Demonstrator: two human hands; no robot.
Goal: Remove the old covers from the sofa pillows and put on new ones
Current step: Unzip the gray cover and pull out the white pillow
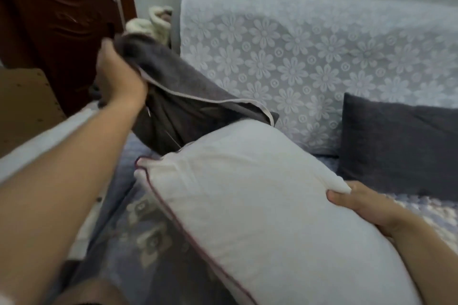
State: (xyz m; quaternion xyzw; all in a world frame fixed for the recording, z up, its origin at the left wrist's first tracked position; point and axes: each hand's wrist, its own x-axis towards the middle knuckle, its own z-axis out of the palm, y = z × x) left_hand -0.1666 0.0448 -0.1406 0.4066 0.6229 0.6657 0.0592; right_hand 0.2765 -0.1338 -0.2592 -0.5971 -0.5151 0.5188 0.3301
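Gripping a bunched end of a dark grey fabric pillow cover [178, 96], the person's left hand [119, 77] is raised at the upper left, its fingers curled tight around the cloth. The cover hangs slack from that hand down toward the right, its pale-edged open mouth lying against the top of a plump white pillow insert with thin dark red piping [260, 200]. Most of the insert is bare; whether its far tip is still inside the cover cannot be told.

The right hand [359, 205] holds the insert at its right edge, thumb pressed on top and the fingers hidden underneath, pinching a fold of the white fabric. The insert sits tilted across the lower middle of the view, above a blue-grey patterned sofa seat [148, 218].

Behind it, a pale blue throw with a raised white flower pattern [309, 57] covers the sofa back. A second pillow in a dark grey cover [396, 146] leans upright against that back at the right, well apart from both hands. At the upper left stands a dark reddish-brown wooden door [62, 20], and beside it, just past the sofa's end, lies a cream-coloured bundle of soft material [153, 22], too blurred to identify.
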